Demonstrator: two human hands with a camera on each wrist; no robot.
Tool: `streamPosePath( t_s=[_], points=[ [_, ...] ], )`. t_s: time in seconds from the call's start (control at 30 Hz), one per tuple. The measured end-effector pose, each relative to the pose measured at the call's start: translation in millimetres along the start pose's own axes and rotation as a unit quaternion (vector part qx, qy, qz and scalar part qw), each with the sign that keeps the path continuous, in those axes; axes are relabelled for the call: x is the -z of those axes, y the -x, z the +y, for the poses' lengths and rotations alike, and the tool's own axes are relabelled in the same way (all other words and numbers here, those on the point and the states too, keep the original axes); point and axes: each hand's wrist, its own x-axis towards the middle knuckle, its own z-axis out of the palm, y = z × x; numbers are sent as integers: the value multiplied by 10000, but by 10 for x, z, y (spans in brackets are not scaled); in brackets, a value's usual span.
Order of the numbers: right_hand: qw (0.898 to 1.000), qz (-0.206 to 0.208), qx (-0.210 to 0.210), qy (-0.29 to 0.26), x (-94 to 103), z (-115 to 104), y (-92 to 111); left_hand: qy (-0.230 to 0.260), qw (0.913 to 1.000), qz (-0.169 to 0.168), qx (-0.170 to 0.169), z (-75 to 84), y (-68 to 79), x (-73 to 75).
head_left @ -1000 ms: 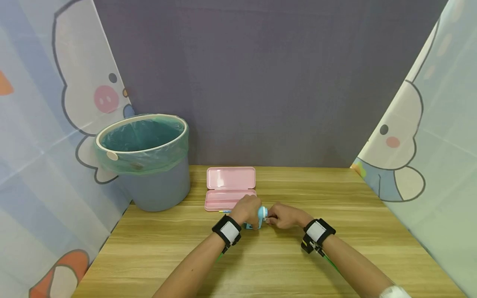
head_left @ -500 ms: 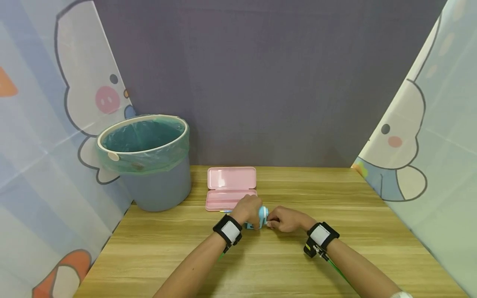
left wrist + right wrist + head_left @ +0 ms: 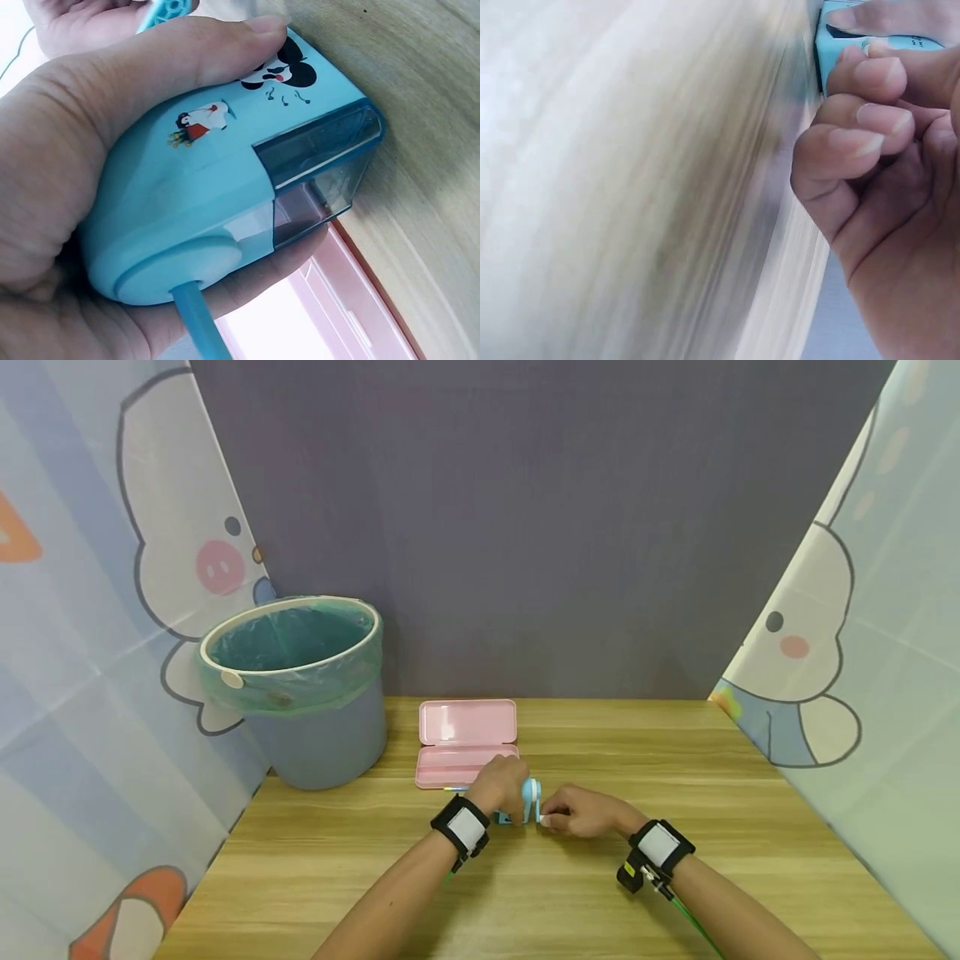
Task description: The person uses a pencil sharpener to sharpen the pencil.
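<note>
A wood-grain table point(image 3: 615, 743) carries a lined bin point(image 3: 322, 743) — and an open pink case point(image 3: 467, 752).

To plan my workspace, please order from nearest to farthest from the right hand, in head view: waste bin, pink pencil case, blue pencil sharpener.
1. Blue pencil sharpener: just left of the right hand.
2. Pink pencil case: farther left, back.
3. Waste bin: farthest left.

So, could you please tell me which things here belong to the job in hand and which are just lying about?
Part of the job, it seems:
blue sharpener, gripped by the left hand
crank handle, pinched by the right hand
thin blue stick, projecting from the sharpener

Apparently just lying about:
pink case, lying open
lined bin
</note>
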Motion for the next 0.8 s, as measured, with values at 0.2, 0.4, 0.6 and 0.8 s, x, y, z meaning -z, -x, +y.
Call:
streamPosePath(
  t_s=[0.2,0.4,0.6,0.8],
  points=[
    [9992,99,-65,-370,-25,-2,43,-238,9997,63,-6,12,2,-12],
    [9994,208,120,-237,-23,-32,62,-189,9998,38,23,7,10,-1],
    [9987,366,267,-219,36,-87,65,-145,9997,76,159,4,-4,23],
    [9986,339,296,-285,37,-110,97,-138,9998,36,113,24,-2,4]
  ],
)
